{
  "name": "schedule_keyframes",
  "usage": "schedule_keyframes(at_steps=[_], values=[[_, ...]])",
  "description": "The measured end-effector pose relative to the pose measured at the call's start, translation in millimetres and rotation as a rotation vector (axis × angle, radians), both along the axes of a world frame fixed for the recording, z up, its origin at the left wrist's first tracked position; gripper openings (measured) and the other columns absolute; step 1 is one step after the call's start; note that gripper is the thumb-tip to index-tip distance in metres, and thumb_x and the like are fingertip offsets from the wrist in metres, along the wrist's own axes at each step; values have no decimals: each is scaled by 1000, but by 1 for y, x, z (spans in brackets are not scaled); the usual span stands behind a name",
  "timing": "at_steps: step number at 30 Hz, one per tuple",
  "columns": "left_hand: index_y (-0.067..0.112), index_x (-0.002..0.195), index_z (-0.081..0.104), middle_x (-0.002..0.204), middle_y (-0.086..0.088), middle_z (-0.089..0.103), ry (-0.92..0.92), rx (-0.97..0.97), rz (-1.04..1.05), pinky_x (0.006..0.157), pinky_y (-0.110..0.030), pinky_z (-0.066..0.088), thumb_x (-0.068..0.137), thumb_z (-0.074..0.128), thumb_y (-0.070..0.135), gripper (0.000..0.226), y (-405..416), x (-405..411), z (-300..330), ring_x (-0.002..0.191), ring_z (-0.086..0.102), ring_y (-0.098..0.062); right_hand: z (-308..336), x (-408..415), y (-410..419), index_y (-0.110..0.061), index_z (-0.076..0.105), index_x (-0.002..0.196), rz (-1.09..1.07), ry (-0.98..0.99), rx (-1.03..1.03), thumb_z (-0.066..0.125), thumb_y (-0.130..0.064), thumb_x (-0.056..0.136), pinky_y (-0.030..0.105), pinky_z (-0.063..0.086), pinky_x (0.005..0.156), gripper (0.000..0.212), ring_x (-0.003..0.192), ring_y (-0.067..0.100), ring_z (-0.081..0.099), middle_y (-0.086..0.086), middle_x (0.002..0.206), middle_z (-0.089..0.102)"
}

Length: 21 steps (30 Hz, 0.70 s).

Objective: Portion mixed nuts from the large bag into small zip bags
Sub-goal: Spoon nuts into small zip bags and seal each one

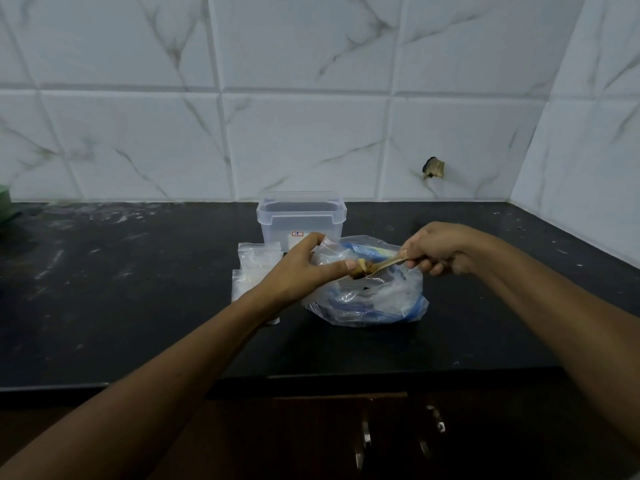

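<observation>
A large clear bag with blue print (374, 303) sits on the black counter (138, 306). My left hand (304, 268) pinches a small clear zip bag (329, 252) and holds it up just above the large bag. My right hand (440, 251) grips the handle of a wooden spoon (388, 263). The spoon's bowl carries a few brown nuts (362, 266) at the small bag's mouth, beside my left thumb. A stack of flat small zip bags (258, 261) lies left of the large bag, partly hidden by my left wrist.
A clear plastic container (301, 216) with a small label stands behind the bags near the tiled wall. A green object (5, 206) shows at the far left edge. Cabinet handles (367, 434) sit below the counter's front edge.
</observation>
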<state>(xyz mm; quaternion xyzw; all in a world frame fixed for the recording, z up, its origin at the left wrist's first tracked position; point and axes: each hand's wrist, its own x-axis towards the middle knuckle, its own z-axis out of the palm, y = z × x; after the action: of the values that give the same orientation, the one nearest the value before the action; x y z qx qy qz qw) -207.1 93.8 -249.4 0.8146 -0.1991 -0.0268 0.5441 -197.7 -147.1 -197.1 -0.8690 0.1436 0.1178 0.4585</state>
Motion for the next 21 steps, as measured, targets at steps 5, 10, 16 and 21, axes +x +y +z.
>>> schedule_keyframes(at_steps=[5,10,16,21], values=[[31,111,52,102,2,68,-24,24,90,83,-41,57,72,75,59,54,-9,-3,2,94,66,-17,12,4,-11,-4,65,95,-3,-30,33,48,-6,97,16,30,31,17,42,6,39,5,65,56],[27,113,49,93,12,60,-100,101,177,65,-23,46,78,75,51,49,-17,-6,7,82,58,-4,34,5,-13,-8,63,89,-2,-70,72,49,-8,98,15,32,31,16,44,6,40,4,66,55],[26,117,47,102,4,60,-122,136,194,67,-27,46,75,76,52,58,-24,-5,10,89,58,-13,52,-2,6,-6,64,94,75,-124,9,51,-9,97,15,33,33,14,48,8,41,5,66,55],[24,119,45,103,4,60,-125,116,187,64,-24,43,77,77,48,57,-25,-5,8,88,58,-11,55,-13,34,-7,70,87,207,-254,-232,55,-7,93,17,38,39,17,48,9,48,4,66,60]])
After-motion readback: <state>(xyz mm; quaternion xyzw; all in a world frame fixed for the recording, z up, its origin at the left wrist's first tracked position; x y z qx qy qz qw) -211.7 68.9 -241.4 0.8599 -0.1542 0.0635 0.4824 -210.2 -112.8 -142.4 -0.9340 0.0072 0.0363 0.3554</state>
